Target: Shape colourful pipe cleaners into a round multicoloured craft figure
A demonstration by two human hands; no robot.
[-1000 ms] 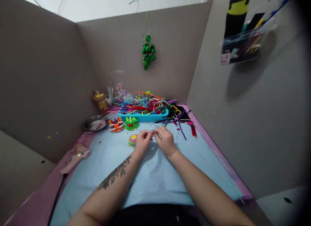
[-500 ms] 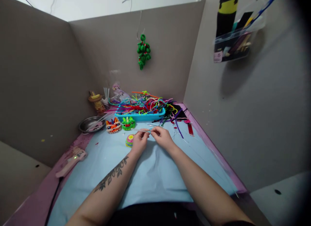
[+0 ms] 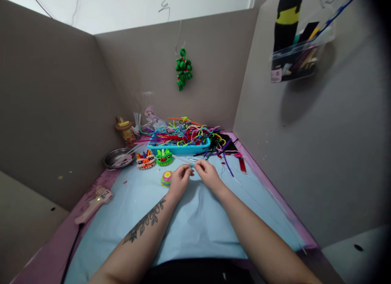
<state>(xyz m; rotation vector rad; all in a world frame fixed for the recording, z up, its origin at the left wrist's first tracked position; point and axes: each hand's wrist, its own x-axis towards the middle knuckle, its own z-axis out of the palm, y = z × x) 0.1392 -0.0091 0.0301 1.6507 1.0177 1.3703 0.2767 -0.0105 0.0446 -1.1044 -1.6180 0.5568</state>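
Observation:
Above the blue cloth (image 3: 195, 231), my left hand (image 3: 179, 180) and my right hand (image 3: 209, 175) meet with their fingertips pinched close together. Between them is a thin pale strand (image 3: 181, 158) that looks like a pipe cleaner; one end sticks out toward the upper left, and a light blue bit shows at the fingertips. A coiled, multicoloured round piece (image 3: 166, 179) with a yellow centre sits against my left hand, partly covered by it. Behind it stand a green animal head (image 3: 164, 157) and an orange and cream one (image 3: 146, 160). A slim metal tool (image 3: 193, 160) lies just beyond my fingers.
A blue tray (image 3: 180, 150) heaped with colourful pipe cleaners (image 3: 186, 133) stands at the back. Leftward are a metal bowl (image 3: 111, 161), a tumbler (image 3: 126, 131) and a pink glue gun (image 3: 96, 204) with its cord. Grey panels (image 3: 207, 72) enclose three sides; a clear box (image 3: 293, 66) hangs at right.
The view has shifted slightly, so everything sits a little lower and to the right. The pale strand now slants up to the left, where before it lay nearly level. Both hands keep their pinch.

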